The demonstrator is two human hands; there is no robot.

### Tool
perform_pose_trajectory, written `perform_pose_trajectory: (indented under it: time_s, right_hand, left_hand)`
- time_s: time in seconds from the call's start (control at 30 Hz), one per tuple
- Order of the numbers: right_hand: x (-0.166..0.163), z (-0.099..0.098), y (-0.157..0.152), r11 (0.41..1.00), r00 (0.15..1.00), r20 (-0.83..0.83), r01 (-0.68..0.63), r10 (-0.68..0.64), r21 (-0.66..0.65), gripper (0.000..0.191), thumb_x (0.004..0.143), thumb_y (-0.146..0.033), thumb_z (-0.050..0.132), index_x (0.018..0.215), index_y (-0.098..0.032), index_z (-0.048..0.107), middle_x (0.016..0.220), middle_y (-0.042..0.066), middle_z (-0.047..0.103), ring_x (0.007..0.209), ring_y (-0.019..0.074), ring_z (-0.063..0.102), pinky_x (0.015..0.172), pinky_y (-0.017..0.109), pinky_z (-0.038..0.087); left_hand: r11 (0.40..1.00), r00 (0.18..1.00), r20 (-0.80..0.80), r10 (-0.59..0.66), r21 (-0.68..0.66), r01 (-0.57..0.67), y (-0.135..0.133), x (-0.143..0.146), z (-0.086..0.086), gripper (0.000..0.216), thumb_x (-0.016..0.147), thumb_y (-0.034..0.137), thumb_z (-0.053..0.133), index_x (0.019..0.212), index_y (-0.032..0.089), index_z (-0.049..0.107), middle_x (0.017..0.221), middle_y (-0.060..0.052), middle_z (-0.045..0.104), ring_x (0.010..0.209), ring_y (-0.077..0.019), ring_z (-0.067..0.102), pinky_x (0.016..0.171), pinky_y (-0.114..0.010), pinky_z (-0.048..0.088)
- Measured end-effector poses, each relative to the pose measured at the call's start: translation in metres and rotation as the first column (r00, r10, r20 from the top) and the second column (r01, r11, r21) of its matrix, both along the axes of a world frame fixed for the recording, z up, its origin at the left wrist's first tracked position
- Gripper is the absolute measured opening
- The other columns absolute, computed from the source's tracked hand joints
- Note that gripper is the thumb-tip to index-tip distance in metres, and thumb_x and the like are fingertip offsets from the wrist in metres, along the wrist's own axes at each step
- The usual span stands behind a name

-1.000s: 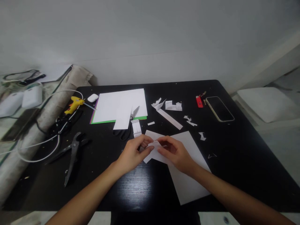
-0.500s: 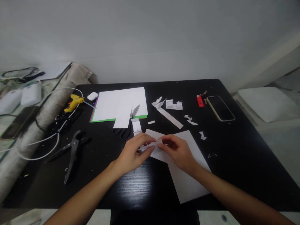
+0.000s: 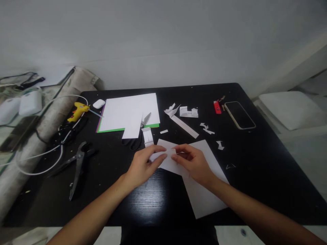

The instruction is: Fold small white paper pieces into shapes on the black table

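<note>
My left hand (image 3: 143,165) and my right hand (image 3: 192,162) meet over the middle of a black table (image 3: 255,163). Both pinch a small white paper piece (image 3: 166,153) between fingertips and thumbs, left hand on its left end, right hand on its right end. The piece is held just above a larger white sheet (image 3: 201,190) that lies flat under my right wrist. A short folded paper strip (image 3: 148,136) lies just beyond my left fingers.
Black scissors (image 3: 138,134) lie half under a stack of white and coloured sheets (image 3: 127,112). Pliers (image 3: 78,162), a yellow glue gun (image 3: 78,111) and a white cable (image 3: 43,160) are at the left. Paper scraps (image 3: 182,117), a red lighter (image 3: 217,107) and a phone (image 3: 239,115) lie at the back right.
The small paper piece has been folded flatter and turned between my fingertips. Both hands stayed in place over the sheet; the view shifted slightly.
</note>
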State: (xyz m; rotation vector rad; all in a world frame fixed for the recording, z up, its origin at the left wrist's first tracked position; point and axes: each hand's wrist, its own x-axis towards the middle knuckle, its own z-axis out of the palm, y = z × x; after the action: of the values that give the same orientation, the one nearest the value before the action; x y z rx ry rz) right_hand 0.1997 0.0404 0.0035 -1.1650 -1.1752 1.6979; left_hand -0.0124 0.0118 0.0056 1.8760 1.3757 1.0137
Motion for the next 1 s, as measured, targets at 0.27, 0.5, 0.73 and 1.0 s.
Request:
perform_pose_trajectory:
  time_s: [0.27, 0.5, 0.73, 1.0]
  right_hand:
    - [0.0006, 0.0013, -0.0001, 1.0, 1.0, 0.013, 0.003, -0.003, 0.014, 0.03, 0.074, -0.04, 0.088, 0.095, -0.021, 0.078, 0.091, 0.005, 0.078, 0.083, 0.02, 0.073, 0.075, 0.034, 0.06]
    - [0.0014, 0.0043, -0.0001, 1.0, 0.999, -0.028, -0.028, 0.029, 0.003, 0.029, 0.08, -0.038, 0.083, 0.104, -0.022, 0.078, 0.087, 0.003, 0.074, 0.08, 0.0168, 0.068, 0.074, 0.033, 0.061]
    - [0.0003, 0.0045, -0.0019, 0.996, 0.985, -0.168, -0.059, 0.049, -0.059, 0.033, 0.084, -0.044, 0.08, 0.111, -0.026, 0.074, 0.084, -0.001, 0.063, 0.074, 0.0145, 0.061, 0.068, 0.035, 0.067]
    - [0.0026, 0.0028, 0.0013, 0.985, 0.978, -0.201, -0.089, 0.058, -0.15, 0.033, 0.088, -0.051, 0.075, 0.109, -0.025, 0.078, 0.089, 0.002, 0.063, 0.08, 0.0161, 0.06, 0.072, 0.033, 0.063]
  left_hand:
    - [0.999, 1.0, 0.024, 0.007, -0.05, -0.006, 0.0007, 0.0009, -0.0008, 0.022, 0.093, 0.035, 0.074, 0.11, 0.021, 0.072, 0.104, -0.004, 0.078, 0.081, -0.0154, 0.074, 0.05, -0.017, 0.051]
    - [0.987, 0.995, 0.099, 0.027, -0.159, -0.011, 0.0023, -0.0011, -0.0012, 0.021, 0.094, 0.038, 0.072, 0.108, 0.022, 0.073, 0.104, -0.006, 0.078, 0.098, -0.0206, 0.074, 0.059, -0.02, 0.056]
    - [0.981, 0.987, 0.157, 0.028, -0.196, 0.004, 0.0039, -0.0026, -0.0004, 0.019, 0.097, 0.036, 0.068, 0.108, 0.021, 0.073, 0.1, -0.005, 0.076, 0.091, -0.0184, 0.073, 0.077, -0.026, 0.055]
    - [0.952, 0.975, 0.213, -0.06, -0.281, 0.12, 0.0062, -0.0053, 0.007, 0.024, 0.098, 0.033, 0.063, 0.117, 0.019, 0.066, 0.074, 0.002, 0.066, 0.067, -0.0137, 0.06, 0.063, -0.024, 0.043]
